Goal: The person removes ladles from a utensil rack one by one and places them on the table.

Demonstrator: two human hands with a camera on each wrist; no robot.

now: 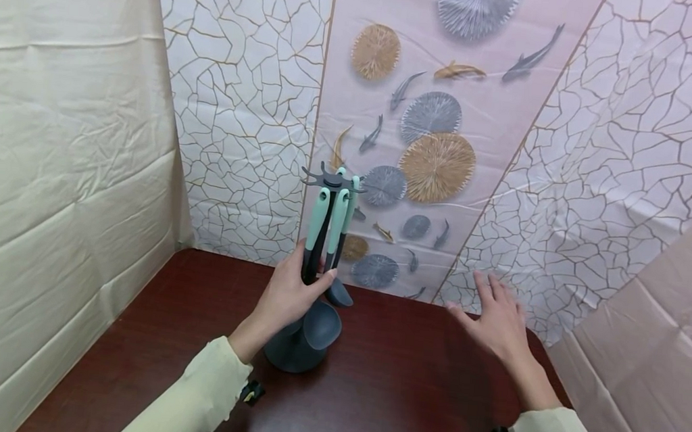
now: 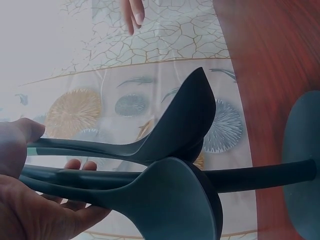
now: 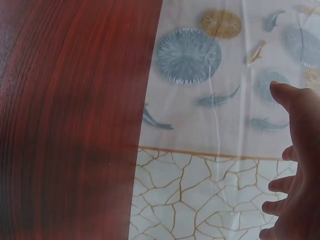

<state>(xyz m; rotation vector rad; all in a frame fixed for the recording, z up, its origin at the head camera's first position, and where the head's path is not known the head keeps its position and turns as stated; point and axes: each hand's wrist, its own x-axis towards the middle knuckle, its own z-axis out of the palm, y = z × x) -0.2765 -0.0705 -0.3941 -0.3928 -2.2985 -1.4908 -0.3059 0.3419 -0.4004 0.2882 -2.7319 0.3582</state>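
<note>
A dark rotating-style utensil stand [image 1: 293,358] with a round base and a hooked top rack [image 1: 332,179] is on the table. Several kitchen utensils with mint-green handles [image 1: 318,217] hang from it, among them a dark ladle [image 1: 322,326]. My left hand [image 1: 287,294] grips the stand's post together with the utensils, at the dark lower part of the handles. In the left wrist view, fingers reach around behind the post [image 2: 245,175], and the ladle heads [image 2: 165,200] lie beyond the hand. My right hand [image 1: 499,323] hovers over the table's right side, fingers spread, holding nothing.
The dark red wooden table [image 1: 393,389] reaches back to a patterned cloth wall [image 1: 245,99]. Pale cloth hangs along the left side [image 1: 70,153], and more cloth [image 1: 667,323] closes off the right.
</note>
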